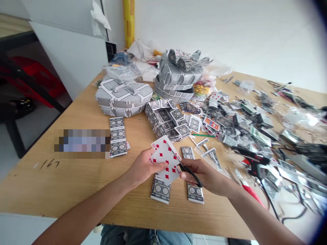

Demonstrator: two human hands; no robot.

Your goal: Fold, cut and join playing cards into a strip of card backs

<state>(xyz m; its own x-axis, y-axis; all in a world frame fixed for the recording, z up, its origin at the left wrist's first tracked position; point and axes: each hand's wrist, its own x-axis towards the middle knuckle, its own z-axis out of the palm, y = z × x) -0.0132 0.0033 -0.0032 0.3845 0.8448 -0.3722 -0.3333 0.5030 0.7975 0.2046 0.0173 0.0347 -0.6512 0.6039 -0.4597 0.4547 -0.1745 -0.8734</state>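
The left hand is closing on a red-diamond playing card, pinching its lower edge between thumb and fingers and tilting it up off the surface. The right hand is curled shut around a pair of black-handled scissors, whose narrow end is reaching up to the card's right edge and appears to be touching it. Directly beneath the hands, 2 patterned card-back strips are lying flat on the wooden surface, with another strip just beyond the card. To the left, a column of similar card backs is lying beside a pixelated patch, and a handwritten 167 is showing on the wood. Further ahead, a heap of cut cards is sitting between 2 rounded constructions covered in card backs, one of them stacked high. A green pencil is lying near the heap. On the right, a black-and-red glue gun and a red-handled craft knife are resting among scattered card scraps, while plastic bags are bunching up against the wall behind.
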